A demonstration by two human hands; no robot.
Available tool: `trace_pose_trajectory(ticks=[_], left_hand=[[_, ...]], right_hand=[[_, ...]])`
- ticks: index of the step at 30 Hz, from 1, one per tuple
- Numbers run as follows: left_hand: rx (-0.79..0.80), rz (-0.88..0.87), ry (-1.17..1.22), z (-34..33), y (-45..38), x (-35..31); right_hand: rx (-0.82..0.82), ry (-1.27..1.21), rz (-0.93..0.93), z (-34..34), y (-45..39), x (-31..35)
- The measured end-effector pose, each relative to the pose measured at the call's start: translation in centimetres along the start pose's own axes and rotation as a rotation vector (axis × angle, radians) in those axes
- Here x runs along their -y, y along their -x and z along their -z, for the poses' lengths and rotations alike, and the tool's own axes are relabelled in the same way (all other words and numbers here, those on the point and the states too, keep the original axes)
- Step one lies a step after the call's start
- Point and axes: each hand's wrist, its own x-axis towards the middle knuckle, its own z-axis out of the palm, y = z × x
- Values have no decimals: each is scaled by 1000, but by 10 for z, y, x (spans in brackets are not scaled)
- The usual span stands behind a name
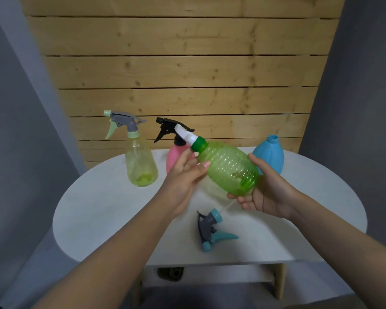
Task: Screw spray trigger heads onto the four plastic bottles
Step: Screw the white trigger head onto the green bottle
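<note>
A small staged corner of a room is showing here, more a home or hobby setup than a lab or shop. A backdrop of bare pine planks [183, 70] (knots and gaps showing) is standing between plain grey walls [352, 81]. In front of it a rounded white worktop [103, 210] on light wooden legs [279, 279] is carrying only household spray bottles [140, 161] and a loose trigger head [210, 230]; no tools or machines are showing.
</note>
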Motion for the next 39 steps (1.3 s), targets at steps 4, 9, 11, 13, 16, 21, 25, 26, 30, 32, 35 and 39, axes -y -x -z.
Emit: trace_pose_trajectory(ticks=[4, 9, 11, 13, 16, 21, 25, 26, 30, 32, 35, 39], left_hand=[[154, 6, 0, -24, -7, 3], [220, -11, -75, -40, -15, 9], [181, -37, -137, -44, -20, 9], [146, -71, -222, -46, -26, 9], [73, -128, -331, -46, -35, 12], [-50, -138, -399, -40, -47, 24], [-110, -199, -506, -40, -55, 36], [-129, -215, -533, -40, -57, 39], [-182, -262, -646, -39, -65, 55], [-179, -254, -692, -37, -69, 62], [-159, -225, -740, -34, -72, 70], [-158, -212, -763, -31, -75, 76]], right_hand=[[51, -140, -45, 12, 10, 0], [26, -148, -46, 19, 14, 1], [-69, -59, 0, 22, 14, 3], [-226, 68, 124, 24, 13, 6], [-378, 242, 306, 24, 10, 9], [-473, 426, 403, 21, -1, 8], [-552, 561, 478, 20, -14, 7], [-551, 580, 486, 18, -17, 7], [-516, 562, 448, 13, -33, 4], [-485, 539, 402, 13, -40, 3], [-467, 547, 345, 15, -46, 1], [-464, 611, 343, 16, -51, -1]])
